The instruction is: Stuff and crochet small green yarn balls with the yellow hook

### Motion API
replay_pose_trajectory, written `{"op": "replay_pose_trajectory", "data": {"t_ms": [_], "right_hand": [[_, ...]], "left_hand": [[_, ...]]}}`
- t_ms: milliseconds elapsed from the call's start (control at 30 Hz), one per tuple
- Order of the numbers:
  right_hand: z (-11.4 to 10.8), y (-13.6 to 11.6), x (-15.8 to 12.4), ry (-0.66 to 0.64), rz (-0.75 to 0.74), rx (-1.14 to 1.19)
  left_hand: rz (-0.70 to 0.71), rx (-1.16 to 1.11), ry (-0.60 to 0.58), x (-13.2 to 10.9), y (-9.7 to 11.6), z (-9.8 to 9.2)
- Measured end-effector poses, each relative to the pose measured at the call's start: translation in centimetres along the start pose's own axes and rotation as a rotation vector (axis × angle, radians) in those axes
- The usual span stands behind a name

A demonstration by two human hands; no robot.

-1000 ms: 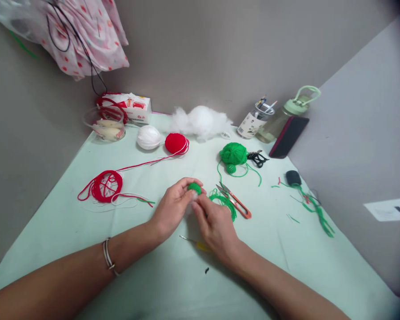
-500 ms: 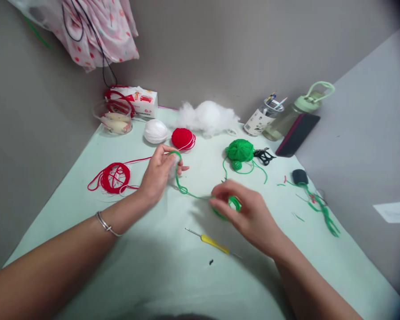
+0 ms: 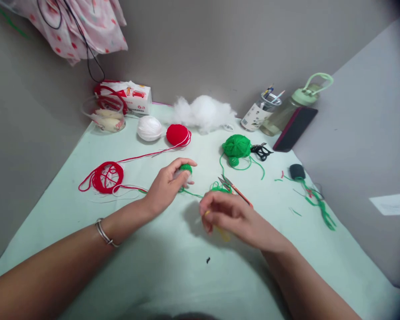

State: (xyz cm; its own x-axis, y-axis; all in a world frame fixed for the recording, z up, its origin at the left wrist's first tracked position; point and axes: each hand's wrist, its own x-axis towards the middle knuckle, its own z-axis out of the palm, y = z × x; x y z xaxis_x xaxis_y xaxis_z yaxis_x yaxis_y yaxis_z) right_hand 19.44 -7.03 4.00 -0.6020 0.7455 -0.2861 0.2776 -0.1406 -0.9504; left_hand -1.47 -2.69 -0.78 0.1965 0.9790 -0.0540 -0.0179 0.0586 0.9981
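Carefully, I pinched the green crochet piece [image 3: 186, 168] in my left hand [image 3: 166, 186] above the bench [image 3: 146, 271]; my right hand [image 3: 228, 216] was curled round the yellow hook [image 3: 222, 233], best gripped lightly, with the green yarn [image 3: 194, 194] slack.

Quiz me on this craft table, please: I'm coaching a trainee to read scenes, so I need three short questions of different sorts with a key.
1. Multiple choice: what does the left hand hold? A) a dark phone B) a small green crocheted piece C) a glass bowl
2. True or false: the round red yarn ball lies beside the round white yarn ball.
3. Fill the gap: the right hand grips a thin metal crochet hook with a ____ handle.

Key: 1 B; 2 true; 3 yellow.
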Motion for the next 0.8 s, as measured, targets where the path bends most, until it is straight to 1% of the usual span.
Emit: {"op": "replay_pose_trajectory", "data": {"t_ms": [33, 100, 167, 233, 367, 533, 667, 800], "right_hand": [[-0.2, 0.2, 0.1, 0.056, 0.001, 0.129], [-0.4, 0.6, 0.5, 0.17, 0.009, 0.264], [-0.4, 0.9, 1.0, 0.248, 0.018, 0.294], [-0.2, 1.0, 1.4, 0.271, 0.032, 0.309], [0.0, 1.1, 1.7, 0.243, 0.08, 0.361], [-0.2, 1.5, 2.0, 0.23, 0.131, 0.431], [-0.4, 1.5, 2.2, 0.181, 0.184, 0.54], [-0.6, 1.4, 2.1, 0.136, 0.206, 0.631]], "left_hand": [[-0.002, 0.016, -0.025, -0.1, 0.0, 0.1], [-0.002, 0.059, -0.068, -0.4, -0.1, 0.4], [0.003, 0.11, -0.085, -0.6, -0.1, 0.6], [0.007, 0.156, -0.086, -0.7, -0.1, 0.7], [0.019, 0.201, -0.086, -0.7, -0.4, 0.6], [0.033, 0.202, -0.095, -0.7, -0.8, 0.6], [0.073, 0.215, -0.099, -0.7, -1.1, 0.9], [0.122, 0.242, -0.116, -0.7, -1.3, 1.0]]}}
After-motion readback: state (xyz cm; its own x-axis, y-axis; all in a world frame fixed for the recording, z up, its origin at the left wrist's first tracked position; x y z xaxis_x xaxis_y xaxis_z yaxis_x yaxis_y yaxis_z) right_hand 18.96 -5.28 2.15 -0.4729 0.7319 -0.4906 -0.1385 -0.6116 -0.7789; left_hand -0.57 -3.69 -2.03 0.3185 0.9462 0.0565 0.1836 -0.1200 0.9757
